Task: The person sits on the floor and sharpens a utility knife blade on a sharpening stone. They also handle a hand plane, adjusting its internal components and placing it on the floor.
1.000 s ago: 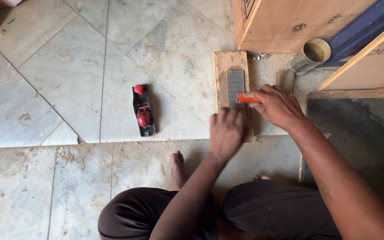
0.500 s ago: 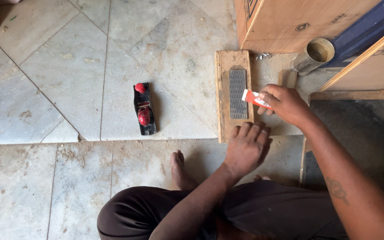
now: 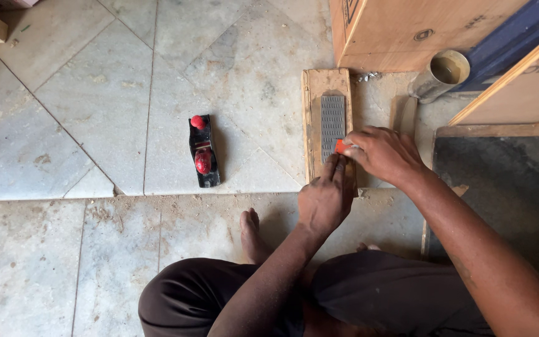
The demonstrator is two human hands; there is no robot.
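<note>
On the floor, both hands meet over a sharpening stone (image 3: 332, 125).
Left hand (image 3: 325, 198) presses flat fingers on it; right hand (image 3: 383, 154) pinches a small red piece (image 3: 340, 146).

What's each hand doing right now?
Left hand: open, fingers pressing on the sharpening stone.
Right hand: closed on a small orange-red piece held against the stone.

The right hand (image 3: 385, 154) hides most of the small orange tool (image 3: 340, 145).

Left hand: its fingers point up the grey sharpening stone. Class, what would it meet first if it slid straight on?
The left hand would probably reach the plywood box beyond the sharpening stone; depth is unclear.
</note>
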